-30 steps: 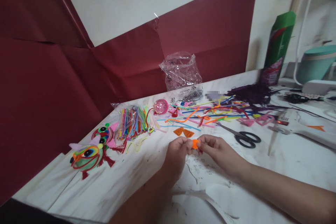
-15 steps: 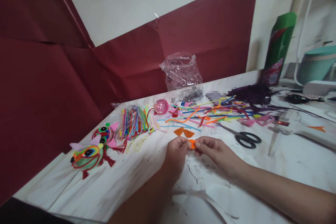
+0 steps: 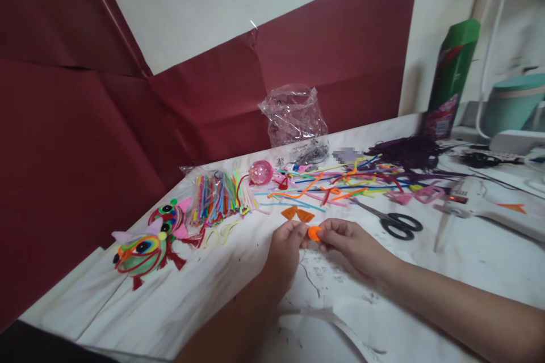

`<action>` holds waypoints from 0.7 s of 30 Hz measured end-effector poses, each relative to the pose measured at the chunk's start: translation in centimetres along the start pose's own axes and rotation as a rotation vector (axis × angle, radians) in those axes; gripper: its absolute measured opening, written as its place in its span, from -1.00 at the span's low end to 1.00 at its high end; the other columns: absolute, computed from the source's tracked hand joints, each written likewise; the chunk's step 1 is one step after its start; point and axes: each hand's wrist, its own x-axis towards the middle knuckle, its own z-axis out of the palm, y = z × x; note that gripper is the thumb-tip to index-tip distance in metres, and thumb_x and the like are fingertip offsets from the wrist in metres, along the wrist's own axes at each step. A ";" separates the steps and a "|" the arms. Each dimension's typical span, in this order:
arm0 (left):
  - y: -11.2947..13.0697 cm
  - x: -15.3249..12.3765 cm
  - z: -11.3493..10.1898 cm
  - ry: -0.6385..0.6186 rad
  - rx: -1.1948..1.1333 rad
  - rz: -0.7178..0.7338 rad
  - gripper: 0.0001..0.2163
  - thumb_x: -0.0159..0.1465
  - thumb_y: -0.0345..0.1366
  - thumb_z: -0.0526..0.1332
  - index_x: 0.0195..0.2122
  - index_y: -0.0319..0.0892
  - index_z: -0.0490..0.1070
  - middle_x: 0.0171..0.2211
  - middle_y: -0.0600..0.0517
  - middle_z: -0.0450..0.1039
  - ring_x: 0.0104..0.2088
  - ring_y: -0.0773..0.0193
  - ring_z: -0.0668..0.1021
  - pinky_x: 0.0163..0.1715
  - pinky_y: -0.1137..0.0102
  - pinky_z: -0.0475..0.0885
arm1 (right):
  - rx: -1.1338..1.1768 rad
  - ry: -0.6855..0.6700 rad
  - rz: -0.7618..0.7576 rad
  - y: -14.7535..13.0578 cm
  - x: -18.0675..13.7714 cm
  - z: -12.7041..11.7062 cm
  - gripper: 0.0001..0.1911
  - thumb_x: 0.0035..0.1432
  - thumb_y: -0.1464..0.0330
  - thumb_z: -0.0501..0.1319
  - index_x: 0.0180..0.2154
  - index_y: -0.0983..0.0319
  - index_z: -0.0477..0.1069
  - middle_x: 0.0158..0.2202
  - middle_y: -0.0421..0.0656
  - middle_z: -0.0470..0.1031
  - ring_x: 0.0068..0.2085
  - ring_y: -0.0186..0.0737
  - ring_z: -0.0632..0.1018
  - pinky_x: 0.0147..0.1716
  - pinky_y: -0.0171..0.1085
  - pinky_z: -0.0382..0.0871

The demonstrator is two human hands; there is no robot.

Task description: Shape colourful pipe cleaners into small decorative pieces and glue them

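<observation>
A small orange pipe-cleaner piece (image 3: 315, 232) is pinched between the fingertips of both my hands, just above the white table (image 3: 468, 261). My left hand (image 3: 285, 249) grips its left side with fingers curled. From the right, my right hand (image 3: 349, 244) pinches the other side. Two orange triangular shapes (image 3: 298, 214) lie on the table just beyond my fingers. Black-handled scissors (image 3: 395, 222) lie to the right of my right hand.
Two decorated fish-like craft balls (image 3: 149, 241) sit at the left. A bundle of coloured pipe cleaners (image 3: 219, 193), a pink ball (image 3: 260, 172) and loose pipe cleaners (image 3: 340, 181) lie behind. A white glue gun (image 3: 481, 201), green bottle (image 3: 451, 76) and clear bag (image 3: 293, 113) stand farther back.
My fingers have shifted slightly on the orange piece, which has turned a little between them. Nothing else on the table has moved.
</observation>
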 end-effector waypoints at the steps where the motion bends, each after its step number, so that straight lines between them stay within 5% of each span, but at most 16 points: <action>1: 0.1 0.0 0.0 0.020 -0.001 0.007 -0.82 0.13 -0.25 0.11 -0.53 -0.24 0.31 -0.63 0.13 0.19 -0.56 0.42 0.28 -0.48 0.47 0.18 | 0.014 0.000 0.008 0.0 0.0 0.0 -0.79 -0.10 0.25 0.26 -0.55 0.25 0.32 -0.65 -0.26 0.38 -0.56 -0.39 0.34 -0.48 -0.36 0.18; 8: 0.5 0.3 0.0 0.175 -0.163 -0.002 -0.82 0.05 -0.24 0.19 -0.54 -0.26 0.30 -0.58 0.10 0.25 -0.57 0.45 0.27 -0.46 0.46 0.24 | -0.295 0.164 -0.152 -0.8 1.6 -1.9 -0.70 -0.10 0.14 0.18 -0.55 0.26 0.30 -0.61 -0.20 0.39 -0.55 -0.33 0.37 -0.48 -0.32 0.27; 13: 1.6 -0.3 0.4 0.087 -0.239 -0.171 -0.87 -0.01 -0.30 0.16 -0.56 -0.25 0.27 -0.59 0.12 0.23 -0.61 0.47 0.24 -0.49 0.46 0.24 | -0.618 0.453 -0.256 -3.8 5.9 -6.2 -0.77 -0.06 0.23 0.18 -0.56 0.25 0.27 -0.61 -0.26 0.34 -0.50 -0.31 0.37 -0.49 -0.33 0.21; 17: 1.7 -1.1 -0.5 -0.078 0.121 -0.123 -0.96 -0.02 -0.40 0.10 -0.56 -0.25 0.29 -0.63 0.12 0.22 -0.58 0.43 0.27 -0.51 0.48 0.20 | -0.872 0.566 -0.127 -6.0 10.6 -9.2 -0.80 0.07 0.29 0.18 -0.44 0.32 0.36 -0.44 -0.22 0.42 -0.39 -0.27 0.45 -0.40 -0.30 0.32; 21: 0.1 -1.1 -2.9 -0.020 0.518 0.129 -0.90 0.02 -0.46 0.05 -0.61 -0.21 0.24 -0.61 0.11 0.23 -0.53 0.38 0.31 -0.52 0.49 0.19 | -1.028 0.561 0.056 -6.4 15.2 -10.8 -0.73 0.17 0.29 0.11 -0.13 0.30 0.33 -0.15 -0.14 0.40 -0.22 -0.21 0.47 -0.27 -0.17 0.40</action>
